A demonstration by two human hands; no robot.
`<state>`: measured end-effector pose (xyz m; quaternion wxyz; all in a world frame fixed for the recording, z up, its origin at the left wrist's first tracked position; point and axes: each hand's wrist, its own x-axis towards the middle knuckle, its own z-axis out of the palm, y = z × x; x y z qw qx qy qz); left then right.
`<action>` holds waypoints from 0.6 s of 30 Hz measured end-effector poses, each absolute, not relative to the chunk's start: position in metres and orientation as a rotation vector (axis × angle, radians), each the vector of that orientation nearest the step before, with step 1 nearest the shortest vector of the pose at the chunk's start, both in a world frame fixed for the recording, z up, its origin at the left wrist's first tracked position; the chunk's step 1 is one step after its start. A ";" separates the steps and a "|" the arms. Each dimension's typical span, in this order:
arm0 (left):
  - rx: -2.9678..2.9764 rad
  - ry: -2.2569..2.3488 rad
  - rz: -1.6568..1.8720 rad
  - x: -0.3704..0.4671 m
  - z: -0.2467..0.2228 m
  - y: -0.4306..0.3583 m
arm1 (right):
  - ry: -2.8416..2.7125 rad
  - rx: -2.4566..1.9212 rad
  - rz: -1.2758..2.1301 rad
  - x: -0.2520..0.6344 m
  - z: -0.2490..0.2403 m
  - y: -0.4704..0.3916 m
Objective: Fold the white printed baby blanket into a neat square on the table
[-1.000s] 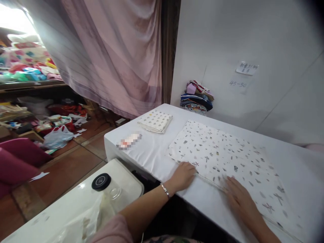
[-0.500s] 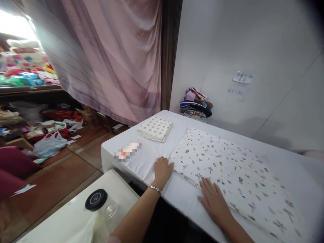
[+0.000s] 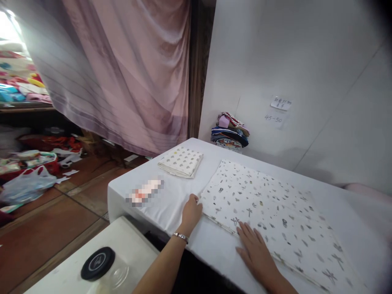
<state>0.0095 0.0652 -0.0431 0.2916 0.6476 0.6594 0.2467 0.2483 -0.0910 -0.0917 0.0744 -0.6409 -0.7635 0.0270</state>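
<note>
A large white cloth (image 3: 269, 212) printed with small grey and brown motifs lies folded flat across the white-covered table (image 3: 223, 245). At its near left corner, my left hand (image 3: 192, 213), with a silver bracelet at the wrist, has its fingers curled together on the corner; the fingertips are partly hidden. My right hand (image 3: 254, 249) rests flat along the cloth's near edge, fingers stretched out and thumb apart. Beyond my left hand sits a smaller folded cloth (image 3: 181, 161) with grey motifs in rows.
A blurred-out item (image 3: 145, 192) lies on the table's left part. At lower left, a pale surface (image 3: 128, 237) holds a clear jar with a black lid (image 3: 98, 263). Piled fabrics (image 3: 229, 132) stand by the wall. A pink curtain (image 3: 137, 73) hangs behind; bags (image 3: 27, 185) are on the floor.
My left hand's fingers have gone from spread flat beside the cloth's corner to curled in at it. My right hand stays flat on the near edge. The view has turned slightly right.
</note>
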 end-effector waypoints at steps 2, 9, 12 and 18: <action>1.753 1.756 0.663 0.007 -0.044 0.064 | -2.300 -1.923 0.114 0.248 -0.090 -0.092; 1.825 1.741 0.586 0.007 -0.044 0.062 | -2.238 -2.025 0.404 0.239 -0.065 -0.083; 1.821 1.750 0.581 0.007 -0.043 0.062 | -2.197 -1.974 0.451 0.221 -0.041 -0.059; 1.750 1.740 0.635 0.004 -0.042 0.064 | -2.255 -1.853 0.488 0.172 -0.020 -0.001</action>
